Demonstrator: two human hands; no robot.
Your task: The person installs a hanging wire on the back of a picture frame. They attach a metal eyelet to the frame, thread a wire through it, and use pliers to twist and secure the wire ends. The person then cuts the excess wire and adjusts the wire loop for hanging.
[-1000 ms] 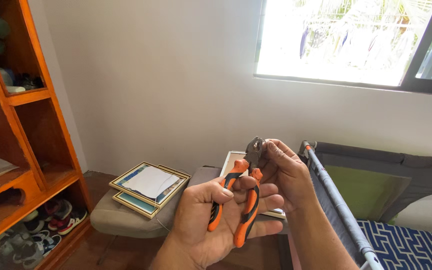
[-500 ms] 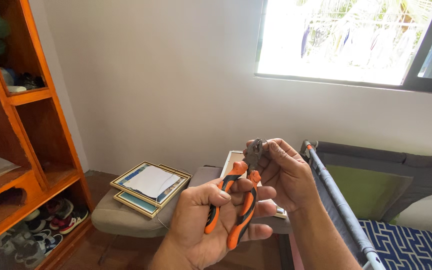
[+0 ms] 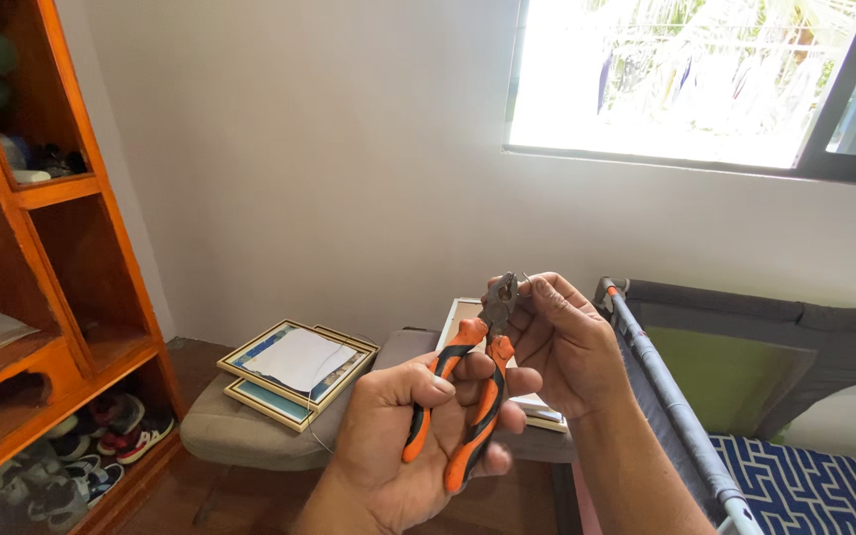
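My left hand grips the orange and black handles of a pair of pliers, held upright in front of me. The grey metal jaws point up. My right hand is curled beside the jaws, and its fingertips pinch a thin wire at the jaw tips. A fine strand of wire trails down to the left below my left hand.
Gold-framed pictures lie stacked on a grey padded stool. An orange wooden shelf unit with shoes below stands at the left. A grey-railed cot with a blue patterned mattress is at the right, under a bright window.
The two hands and the pliers have barely shifted, dropping slightly in view. The grip on the handles and on the wire is the same.
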